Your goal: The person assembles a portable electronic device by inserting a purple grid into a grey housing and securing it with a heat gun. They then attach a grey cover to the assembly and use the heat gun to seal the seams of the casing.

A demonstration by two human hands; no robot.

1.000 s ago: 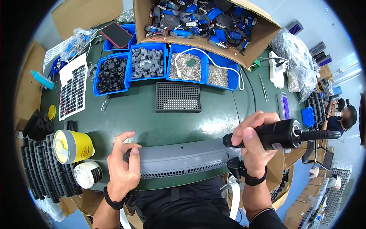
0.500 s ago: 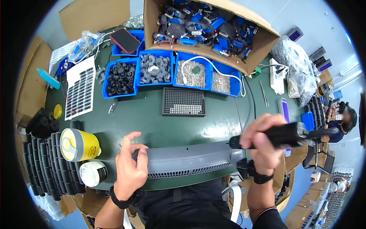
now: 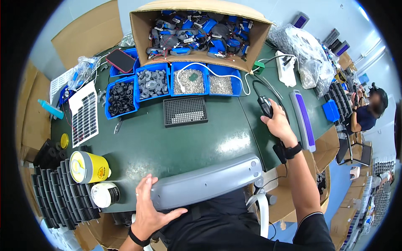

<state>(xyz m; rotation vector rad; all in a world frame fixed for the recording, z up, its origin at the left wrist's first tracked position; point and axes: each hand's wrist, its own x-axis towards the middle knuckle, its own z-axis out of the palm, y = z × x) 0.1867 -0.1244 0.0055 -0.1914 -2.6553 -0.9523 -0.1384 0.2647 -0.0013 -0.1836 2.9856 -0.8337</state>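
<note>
A long, curved grey plastic housing (image 3: 205, 182) lies along the table's near edge, its smooth side up. My left hand (image 3: 148, 207) grips its left end, fingers at the far side and thumb stretched along the near edge. Out at the right, my right hand (image 3: 278, 123) is closed around a black corded power screwdriver (image 3: 265, 106), low over the table. Part of the tool is hidden under the palm. To the right of that hand lies another grey housing with a purple strip (image 3: 303, 119).
Blue bins (image 3: 121, 99) of small black, grey and metal parts stand behind a black perforated tray (image 3: 185, 112). Farther back is a cardboard box (image 3: 201, 62) of blue-grey parts. A yellow container (image 3: 88, 167) and white tub (image 3: 104, 194) stand left. A co-worker (image 3: 370, 111) sits far right.
My right hand has moved the screwdriver away from the housing's right end, farther out over the table. The housing has turned over, its slotted side now hidden, and my left hand has shifted its grip.
</note>
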